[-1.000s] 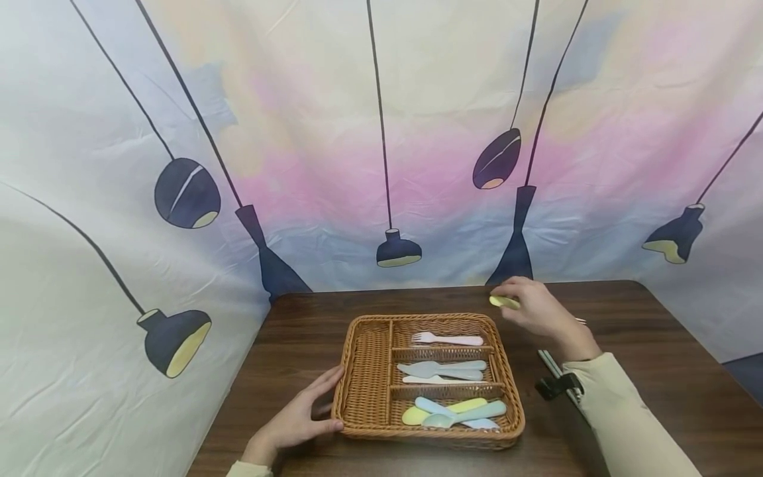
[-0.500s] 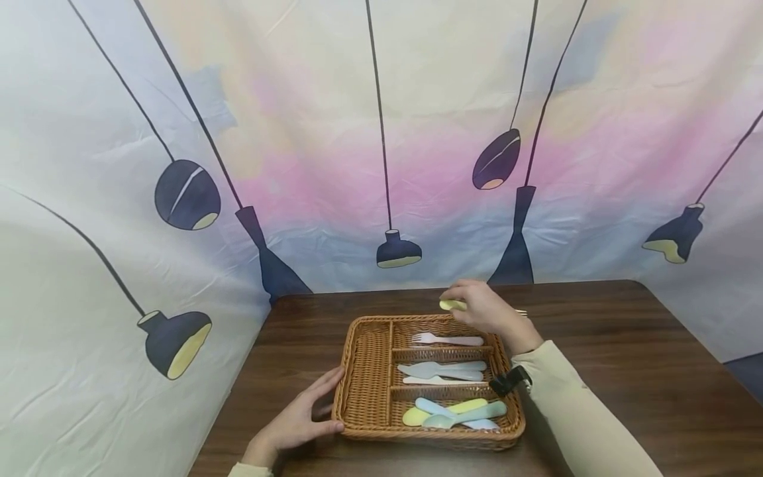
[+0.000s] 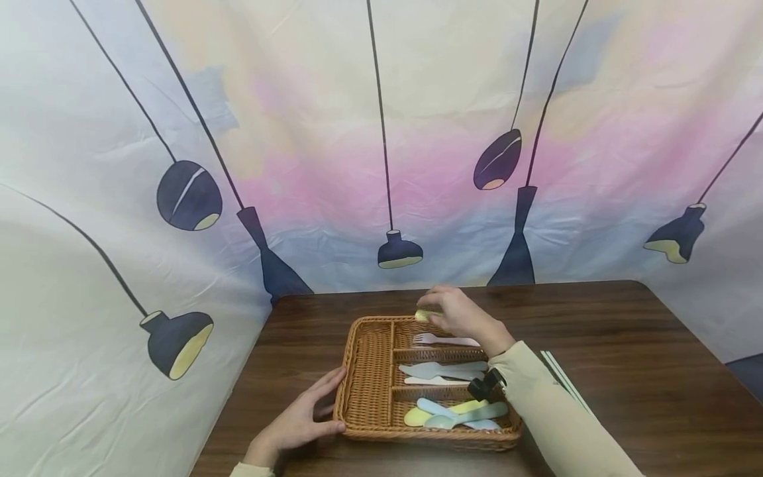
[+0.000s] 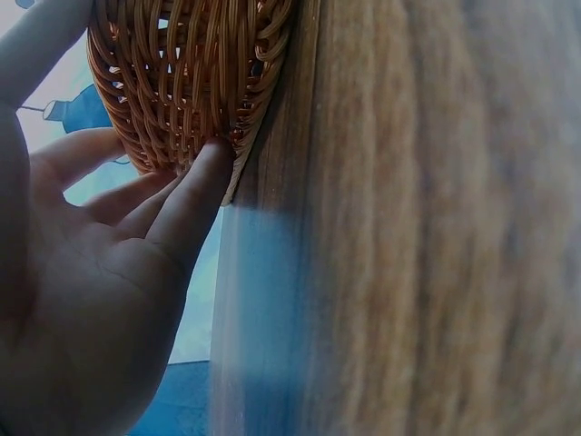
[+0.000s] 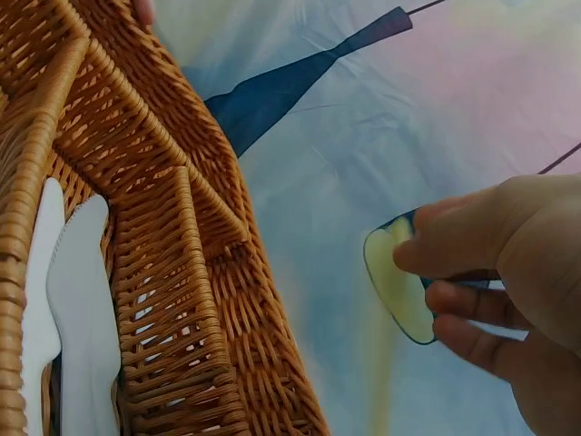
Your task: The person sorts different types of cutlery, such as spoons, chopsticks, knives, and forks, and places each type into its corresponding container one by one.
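A wicker cutlery basket [image 3: 366,371] stands on the dark wood table. My left hand [image 3: 298,419] rests on its left side with extended fingers and thumb; in the left wrist view the fingertips touch the outer wicker wall. Over the back edge, my right hand [image 3: 463,315] pinches a yellow fork [image 5: 392,274] by its handle end; its tines are hidden now. In the back compartment lies a pink fork [image 3: 444,340]. Pale knives [image 3: 441,369] occupy the middle one. The front compartment holds several spoons, among them a green spoon [image 3: 471,415].
Pale green chopsticks [image 3: 563,379] lie on the table [image 3: 644,371] right of the basket, partly behind the right sleeve [image 3: 554,404]. A printed cloth [image 3: 334,165] hangs behind and beside the table.
My right hand has moved left with the yellow fork, from right of the basket to over its back edge. The left hand and basket have stayed put.
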Tool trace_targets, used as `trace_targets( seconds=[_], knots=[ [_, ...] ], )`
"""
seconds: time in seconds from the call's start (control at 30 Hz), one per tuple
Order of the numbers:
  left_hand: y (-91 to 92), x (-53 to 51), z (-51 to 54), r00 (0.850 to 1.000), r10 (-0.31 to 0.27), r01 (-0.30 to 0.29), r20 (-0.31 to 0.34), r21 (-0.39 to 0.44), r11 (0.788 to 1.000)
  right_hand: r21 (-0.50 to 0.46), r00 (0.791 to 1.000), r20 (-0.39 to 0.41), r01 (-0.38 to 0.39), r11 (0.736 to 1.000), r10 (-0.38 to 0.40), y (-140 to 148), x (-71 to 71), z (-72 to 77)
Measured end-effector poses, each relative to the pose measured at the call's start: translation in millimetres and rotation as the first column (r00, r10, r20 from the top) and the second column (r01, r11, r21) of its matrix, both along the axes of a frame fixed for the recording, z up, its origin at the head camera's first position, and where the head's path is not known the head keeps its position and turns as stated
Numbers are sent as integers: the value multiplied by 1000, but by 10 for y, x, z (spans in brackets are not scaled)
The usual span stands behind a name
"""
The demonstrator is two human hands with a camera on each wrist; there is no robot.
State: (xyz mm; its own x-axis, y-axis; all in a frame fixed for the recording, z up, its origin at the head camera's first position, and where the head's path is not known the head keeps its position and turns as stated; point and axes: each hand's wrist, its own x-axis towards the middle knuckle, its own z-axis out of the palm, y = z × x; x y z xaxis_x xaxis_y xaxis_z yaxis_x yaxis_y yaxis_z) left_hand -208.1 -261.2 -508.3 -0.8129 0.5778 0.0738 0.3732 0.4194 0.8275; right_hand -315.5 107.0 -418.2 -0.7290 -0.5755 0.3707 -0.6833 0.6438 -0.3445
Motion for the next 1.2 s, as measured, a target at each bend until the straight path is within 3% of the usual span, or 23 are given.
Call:
trace_targets(
  seconds=[0.27,0.9,1.2],
  knots=[
    [7,-12,-2,1000,-11,11,14,12,1000,-6,995,72,68,998,-67,108,37,-54],
    [8,-10,-3,999,-19,17,51,33,999,-73,983,44,182,981,-179,846,226,-100],
    [4,-23,-16,1000,-20,20,14,20,1000,-46,963,17,270,962,-269,1207,346,-190]
  ],
)
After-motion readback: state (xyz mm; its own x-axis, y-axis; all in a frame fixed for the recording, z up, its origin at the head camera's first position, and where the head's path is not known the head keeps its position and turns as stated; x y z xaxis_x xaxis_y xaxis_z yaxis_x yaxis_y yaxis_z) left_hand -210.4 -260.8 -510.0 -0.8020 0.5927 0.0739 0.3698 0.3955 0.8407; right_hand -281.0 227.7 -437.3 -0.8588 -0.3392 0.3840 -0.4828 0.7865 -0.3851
